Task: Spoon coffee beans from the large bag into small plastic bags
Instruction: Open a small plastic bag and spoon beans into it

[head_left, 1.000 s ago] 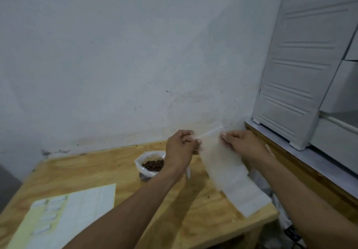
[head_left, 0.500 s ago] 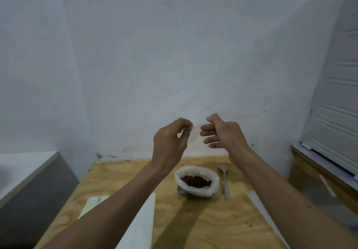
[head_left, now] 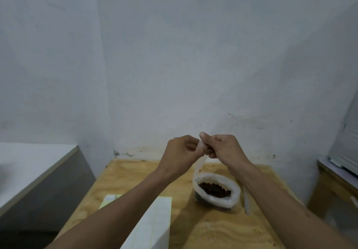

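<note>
**Both hands pinch a small bag above the table**

The small plastic bag is thin and clear, so it is hard to see. It hangs in the air between the two hands, above the wooden table, and its lower end reaches down almost to the rim of the large bag. The left hand pinches the top of the small bag with its fingers curled narrow. The right hand touches the left one and grips the same top edge with thumb and bent fingers. Both are closed on the plastic.

The large bag stands open on the table, at about 5 o'clock from the hands. Its white rim is rolled down, and dark coffee beans lie inside. Just beside it, at 3 o'clock, a spoon lies flat on the wood; the right forearm hides its far end. At 8 o'clock from the large bag, white sheets with a yellowish edge lie on the table, partly under the left forearm. A pale wall stands behind the table.
</note>
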A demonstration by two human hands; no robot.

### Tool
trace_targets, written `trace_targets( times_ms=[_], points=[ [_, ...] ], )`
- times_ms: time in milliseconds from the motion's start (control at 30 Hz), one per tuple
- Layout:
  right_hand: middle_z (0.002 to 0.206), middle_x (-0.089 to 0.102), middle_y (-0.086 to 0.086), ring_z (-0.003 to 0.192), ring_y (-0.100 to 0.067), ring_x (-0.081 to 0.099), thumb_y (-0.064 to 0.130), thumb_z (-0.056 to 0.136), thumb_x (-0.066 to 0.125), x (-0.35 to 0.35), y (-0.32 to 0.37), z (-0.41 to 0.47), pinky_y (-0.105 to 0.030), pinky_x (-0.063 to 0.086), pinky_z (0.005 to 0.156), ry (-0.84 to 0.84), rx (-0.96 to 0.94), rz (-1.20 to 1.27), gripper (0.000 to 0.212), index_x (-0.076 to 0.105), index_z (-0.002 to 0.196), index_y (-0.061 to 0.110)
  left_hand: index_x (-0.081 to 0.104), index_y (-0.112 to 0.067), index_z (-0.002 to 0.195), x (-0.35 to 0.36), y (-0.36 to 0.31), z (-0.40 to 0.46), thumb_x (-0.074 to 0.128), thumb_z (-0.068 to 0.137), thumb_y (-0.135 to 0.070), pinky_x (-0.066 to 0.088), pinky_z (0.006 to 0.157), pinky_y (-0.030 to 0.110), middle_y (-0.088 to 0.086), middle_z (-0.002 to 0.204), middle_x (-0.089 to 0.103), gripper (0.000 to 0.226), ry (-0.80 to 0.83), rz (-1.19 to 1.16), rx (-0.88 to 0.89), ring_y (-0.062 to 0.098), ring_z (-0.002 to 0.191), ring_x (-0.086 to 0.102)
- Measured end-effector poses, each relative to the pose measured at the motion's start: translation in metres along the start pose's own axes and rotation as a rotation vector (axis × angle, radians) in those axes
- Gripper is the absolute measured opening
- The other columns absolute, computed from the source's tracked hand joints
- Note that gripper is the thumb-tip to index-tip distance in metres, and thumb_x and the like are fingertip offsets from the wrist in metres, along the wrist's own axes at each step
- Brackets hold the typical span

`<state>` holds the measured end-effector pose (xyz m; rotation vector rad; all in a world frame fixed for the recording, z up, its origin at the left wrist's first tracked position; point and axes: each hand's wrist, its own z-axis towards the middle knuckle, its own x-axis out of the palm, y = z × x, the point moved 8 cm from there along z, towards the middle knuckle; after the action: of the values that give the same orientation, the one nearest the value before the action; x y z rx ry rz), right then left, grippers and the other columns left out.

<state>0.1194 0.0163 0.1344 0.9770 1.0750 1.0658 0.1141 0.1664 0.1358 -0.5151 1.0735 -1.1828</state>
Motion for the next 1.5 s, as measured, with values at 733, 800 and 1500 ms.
trace_targets(
  times_ms=[733,800,1500],
  points=[
    [0.082,0.06,-0.021,0.074,-0.028,0.077,0.011,0.097,0.06,0.031,-0.013,-0.009,-0.033,0.063,0.069,0.138,0.028,-0.052,0.024,0.043,0.08,0.011,0.075,-0.016,0.089,-0.021,0.022,-0.016,0.062,0.095,-0.031,0.05,0.064,0.02,-0.007,0.083,0.075,0.021,-0.248,-0.008,-0.175,0.006,0.074,0.069],
    [0.077,0.065,-0.015,0.071,-0.026,0.075,0.013,0.097,0.064,0.028,-0.011,-0.014,-0.035,0.063,0.073,0.216,0.057,0.001,0.021,0.049,0.084,0.009,0.065,-0.023,0.123,-0.012,0.021,-0.016,0.067,0.09,-0.053,0.048,0.087,0.017,-0.013,0.121,0.069,0.045,-0.012,0.011,-0.142,0.0,0.107,0.064],
    [0.06,0.061,-0.01,0.059,-0.02,0.062,-0.004,0.089,0.064,0.019,-0.029,-0.021,-0.03,0.058,0.061,0.328,0.133,-0.034,0.021,0.054,0.072,0.004,0.014,-0.034,0.159,0.015,0.043,0.001,0.087,0.062,-0.063,0.008,0.124,0.04,-0.015,0.162,0.008,0.125,0.482,0.491,0.128,0.011,0.15,0.004]
  ],
)
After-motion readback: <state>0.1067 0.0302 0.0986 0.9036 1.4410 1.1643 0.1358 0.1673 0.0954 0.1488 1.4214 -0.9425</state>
